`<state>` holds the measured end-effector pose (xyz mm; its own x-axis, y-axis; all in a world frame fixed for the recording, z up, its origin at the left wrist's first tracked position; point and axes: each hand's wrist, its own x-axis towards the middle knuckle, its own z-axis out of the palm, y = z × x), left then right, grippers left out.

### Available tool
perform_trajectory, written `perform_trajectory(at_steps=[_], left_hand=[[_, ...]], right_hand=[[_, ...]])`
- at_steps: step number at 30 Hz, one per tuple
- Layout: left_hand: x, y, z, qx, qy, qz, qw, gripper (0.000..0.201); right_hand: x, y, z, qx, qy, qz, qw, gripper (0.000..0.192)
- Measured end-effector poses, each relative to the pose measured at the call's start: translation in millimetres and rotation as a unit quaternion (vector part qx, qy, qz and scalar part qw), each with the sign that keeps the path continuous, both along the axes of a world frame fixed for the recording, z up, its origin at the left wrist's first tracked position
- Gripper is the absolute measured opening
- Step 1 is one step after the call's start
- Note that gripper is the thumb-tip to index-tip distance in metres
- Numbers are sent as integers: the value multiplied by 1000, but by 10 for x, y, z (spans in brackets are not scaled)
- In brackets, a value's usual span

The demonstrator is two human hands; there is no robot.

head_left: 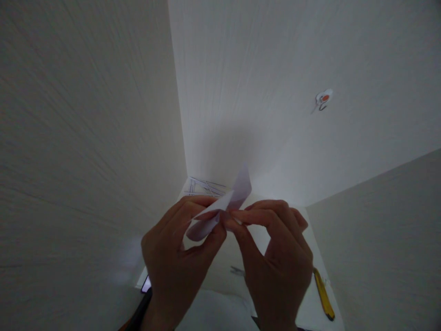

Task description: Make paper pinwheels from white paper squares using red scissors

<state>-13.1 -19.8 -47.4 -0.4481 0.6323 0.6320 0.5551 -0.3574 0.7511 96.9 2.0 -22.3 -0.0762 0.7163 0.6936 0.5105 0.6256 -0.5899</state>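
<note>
Pinching a folded white paper (220, 209) between both hands, the person holds it raised above a white table (310, 303). The left hand (179, 257) grips its lower end between thumb and forefinger; the right hand (275, 257) closes on its middle. From the grip, the paper's long axis slants up and away to the right. A yellow utility knife (324, 294) lies below the right hand.

The folded paper (220, 209) is pale lilac-white, the table (312, 308) is white, the cutter (324, 294) is yellow with a black tip, and the wall hook (324, 99) has an orange dot.
</note>
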Motion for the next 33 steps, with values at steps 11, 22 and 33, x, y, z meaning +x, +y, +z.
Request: perform_trajectory(at_steps=[11,22,33], left_hand=[[-85,-26,6,-41,-147,-47,987,16],[-154,-48,54,-70,-95,-124,985,13],[-139,-55,65,-64,-74,-118,988,16]], right_hand=[[131,127,-90,-153,181,135,962,49],[199,144,-130,-325,223,265,880,51],[185,117,-108,-310,247,250,883,47]])
